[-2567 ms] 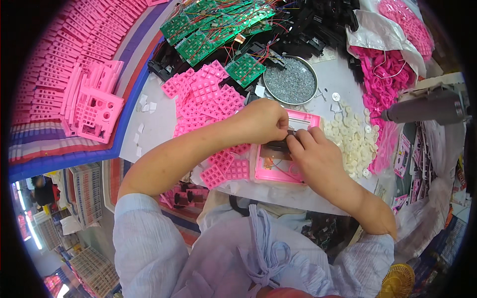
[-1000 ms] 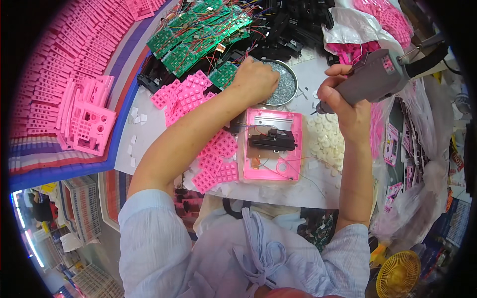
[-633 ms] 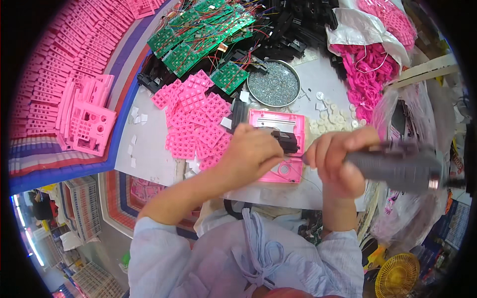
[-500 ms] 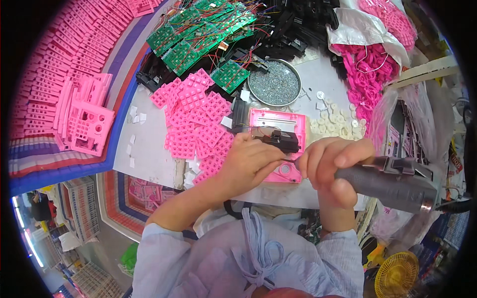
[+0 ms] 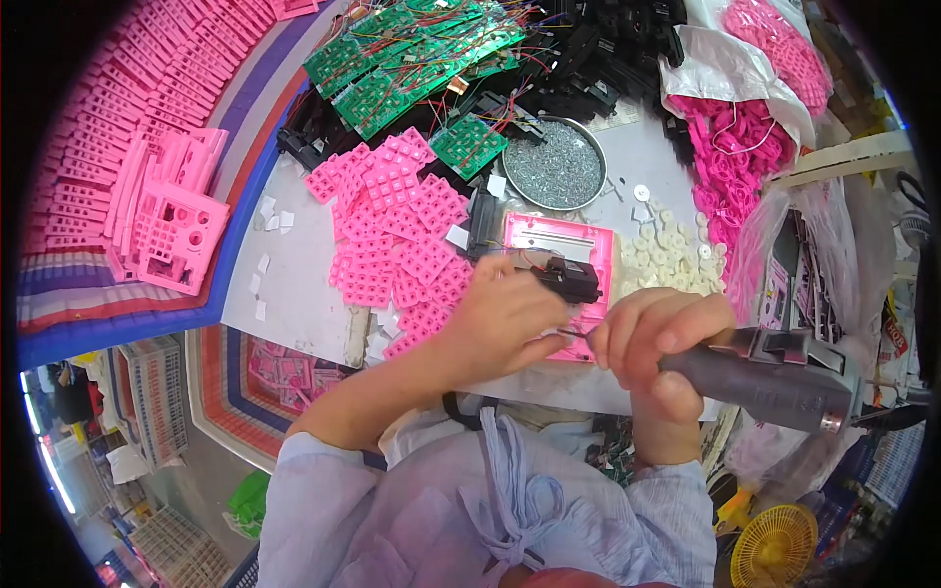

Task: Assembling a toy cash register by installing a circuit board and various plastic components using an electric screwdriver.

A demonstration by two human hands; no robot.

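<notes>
My right hand [image 5: 667, 338] is wrapped round a grey electric screwdriver [image 5: 769, 387], which lies nearly level with its thin bit pointing left. My left hand [image 5: 510, 318] is slightly blurred, its fingers drawn together at the bit's tip. Whatever they pinch there is too small to make out. Beneath both hands lies a pink plastic housing [image 5: 601, 240], its lower part mostly covered by them. A black mechanism [image 5: 570, 280] with thin wires sits in the housing, just above my left fingertips.
Beyond the housing is a round dish of small screws [image 5: 555, 165]. Pink keypads [image 5: 402, 225] are heaped at left, white round parts [image 5: 676, 253] at right. Green circuit boards [image 5: 421, 73] with wires lie at the back. Pink panels [image 5: 176, 225] fill a striped-lined bin at far left.
The whole view has shifted slightly. My left hand now covers more of the housing's lower part, hiding its round hole. The screwdriver stays in my right hand.
</notes>
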